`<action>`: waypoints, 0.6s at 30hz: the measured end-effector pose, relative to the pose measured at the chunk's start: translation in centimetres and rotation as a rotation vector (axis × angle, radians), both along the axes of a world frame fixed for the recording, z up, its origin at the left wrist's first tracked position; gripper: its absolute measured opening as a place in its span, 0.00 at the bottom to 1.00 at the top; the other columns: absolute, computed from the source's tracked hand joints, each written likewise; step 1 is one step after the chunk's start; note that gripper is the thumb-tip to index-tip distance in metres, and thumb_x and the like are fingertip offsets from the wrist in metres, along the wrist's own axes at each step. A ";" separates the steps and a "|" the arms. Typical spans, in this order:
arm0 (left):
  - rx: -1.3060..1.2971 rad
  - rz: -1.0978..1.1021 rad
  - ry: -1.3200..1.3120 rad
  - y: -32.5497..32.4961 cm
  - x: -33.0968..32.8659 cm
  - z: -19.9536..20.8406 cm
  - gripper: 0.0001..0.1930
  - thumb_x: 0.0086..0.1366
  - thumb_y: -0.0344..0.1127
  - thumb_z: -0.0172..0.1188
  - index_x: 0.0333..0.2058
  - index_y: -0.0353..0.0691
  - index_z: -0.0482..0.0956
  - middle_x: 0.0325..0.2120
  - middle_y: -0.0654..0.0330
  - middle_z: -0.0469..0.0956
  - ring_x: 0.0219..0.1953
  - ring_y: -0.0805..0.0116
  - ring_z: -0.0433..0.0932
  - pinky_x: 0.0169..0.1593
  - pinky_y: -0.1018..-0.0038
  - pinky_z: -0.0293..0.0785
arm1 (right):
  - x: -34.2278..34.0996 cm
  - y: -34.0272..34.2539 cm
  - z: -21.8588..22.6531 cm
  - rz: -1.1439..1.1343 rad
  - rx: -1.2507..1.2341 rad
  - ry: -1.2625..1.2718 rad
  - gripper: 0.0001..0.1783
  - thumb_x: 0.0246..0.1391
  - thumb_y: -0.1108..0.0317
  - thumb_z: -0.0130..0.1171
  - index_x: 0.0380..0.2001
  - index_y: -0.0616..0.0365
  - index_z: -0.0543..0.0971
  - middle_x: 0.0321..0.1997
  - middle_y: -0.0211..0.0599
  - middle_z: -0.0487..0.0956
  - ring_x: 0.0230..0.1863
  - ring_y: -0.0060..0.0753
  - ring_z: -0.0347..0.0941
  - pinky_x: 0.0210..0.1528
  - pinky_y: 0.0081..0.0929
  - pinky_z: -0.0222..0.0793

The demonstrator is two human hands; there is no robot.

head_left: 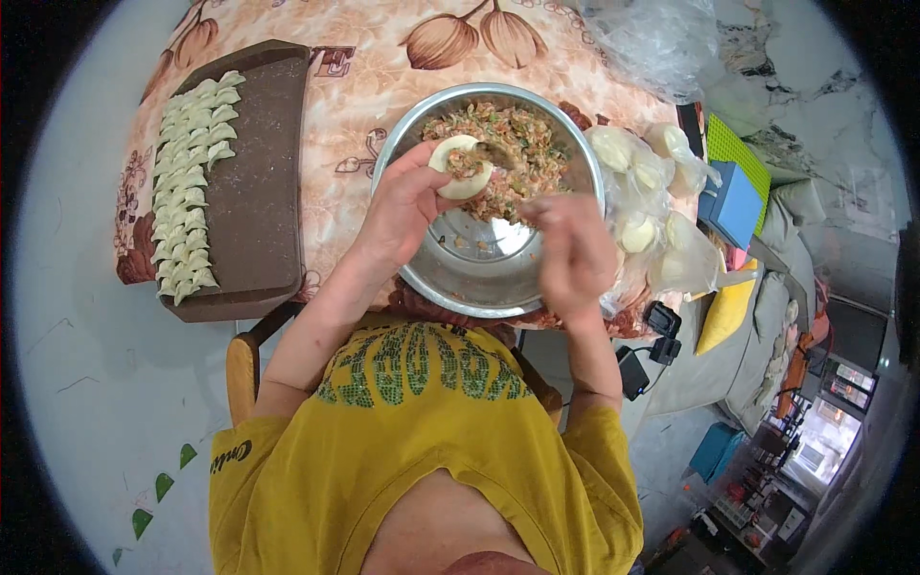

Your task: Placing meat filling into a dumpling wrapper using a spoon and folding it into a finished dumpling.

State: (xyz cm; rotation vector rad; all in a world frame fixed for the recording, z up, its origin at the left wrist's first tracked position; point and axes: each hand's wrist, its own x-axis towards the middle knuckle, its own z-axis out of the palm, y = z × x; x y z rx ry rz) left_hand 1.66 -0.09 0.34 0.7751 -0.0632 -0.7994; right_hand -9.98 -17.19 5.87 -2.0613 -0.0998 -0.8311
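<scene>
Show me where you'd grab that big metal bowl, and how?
Probably by the near rim of the metal bowl, coming from the person's side: the filling is heaped toward the far side, leaving the near inner wall mostly bare.

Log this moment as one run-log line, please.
left hand: holds dumpling wrapper topped with filling | right hand: blurred, over rim of metal bowl | brown tray: rows of folded dumplings

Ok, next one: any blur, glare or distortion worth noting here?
Head view: the right hand is motion-blurred, while the left hand and dumpling wrapper look fairly sharp; head view: glare sits on the metal bowl's bare bottom, and the bright opening at far right is nearly washed out; head view: fisheye bending, with black corners.
</scene>
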 end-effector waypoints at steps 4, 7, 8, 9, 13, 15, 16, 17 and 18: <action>0.067 -0.029 -0.023 0.1 0.0 0.1 0.22 0.68 0.28 0.50 0.60 0.29 0.71 0.53 0.50 0.80 0.55 0.60 0.82 0.62 0.64 0.77 | 0.0 1.6 -0.1 0.153 -0.669 -0.076 0.14 0.51 0.78 0.65 0.43 0.64 0.81 0.41 0.45 0.82 0.35 0.42 0.81 0.33 0.29 0.77; 0.051 0.028 -0.013 0.0 0.0 -0.5 0.22 0.68 0.25 0.51 0.60 0.30 0.71 0.53 0.50 0.81 0.54 0.60 0.83 0.62 0.65 0.77 | -0.2 1.9 0.1 0.156 -0.674 -0.059 0.17 0.48 0.81 0.66 0.44 0.63 0.82 0.39 0.44 0.83 0.35 0.42 0.82 0.33 0.31 0.78; 0.040 0.025 -0.004 0.1 0.0 -0.5 0.22 0.68 0.25 0.51 0.60 0.30 0.71 0.53 0.50 0.81 0.54 0.60 0.82 0.61 0.65 0.77 | 0.0 1.7 -0.1 0.159 -0.675 -0.061 0.17 0.48 0.81 0.66 0.44 0.63 0.82 0.39 0.44 0.83 0.35 0.42 0.82 0.33 0.31 0.78; 0.030 0.020 0.006 0.2 0.0 -0.4 0.22 0.68 0.24 0.51 0.60 0.30 0.71 0.53 0.50 0.80 0.55 0.60 0.82 0.61 0.65 0.78 | 0.1 1.2 -0.2 0.133 -0.621 -0.119 0.18 0.46 0.79 0.68 0.44 0.64 0.82 0.38 0.44 0.82 0.34 0.41 0.81 0.31 0.31 0.78; -0.030 0.011 0.022 0.3 0.0 0.0 0.22 0.67 0.25 0.52 0.60 0.30 0.70 0.53 0.50 0.80 0.55 0.59 0.82 0.60 0.65 0.79 | -0.2 0.7 -0.4 0.046 -0.437 -0.157 0.18 0.49 0.80 0.68 0.46 0.66 0.81 0.36 0.44 0.81 0.30 0.42 0.80 0.28 0.32 0.75; -0.019 0.030 0.013 0.2 0.0 -0.1 0.22 0.67 0.25 0.52 0.60 0.30 0.70 0.53 0.50 0.80 0.55 0.59 0.82 0.60 0.65 0.79 | -0.4 1.0 -0.3 0.054 -0.376 -0.090 0.13 0.55 0.80 0.64 0.45 0.66 0.80 0.37 0.46 0.83 0.32 0.44 0.81 0.31 0.33 0.77; -0.019 0.031 0.012 0.2 0.0 -0.1 0.22 0.67 0.25 0.52 0.60 0.30 0.70 0.53 0.50 0.80 0.55 0.59 0.82 0.60 0.65 0.79 | -0.5 1.1 -0.3 0.062 -0.314 -0.022 0.09 0.62 0.80 0.60 0.45 0.65 0.79 0.38 0.47 0.85 0.34 0.45 0.82 0.35 0.34 0.78; -0.024 0.024 0.012 0.2 0.0 -0.3 0.23 0.67 0.26 0.53 0.60 0.31 0.70 0.53 0.51 0.80 0.55 0.60 0.82 0.60 0.64 0.79 | -0.6 1.2 -0.3 0.062 -0.317 -0.023 0.09 0.62 0.80 0.60 0.45 0.65 0.79 0.38 0.47 0.85 0.34 0.45 0.82 0.35 0.34 0.78; -0.030 0.017 0.011 0.2 0.1 -0.5 0.23 0.67 0.26 0.53 0.60 0.31 0.70 0.53 0.51 0.80 0.54 0.60 0.82 0.60 0.64 0.79 | -0.6 1.2 -0.3 0.057 -0.319 -0.030 0.09 0.62 0.80 0.60 0.45 0.66 0.79 0.37 0.47 0.85 0.34 0.45 0.82 0.36 0.34 0.78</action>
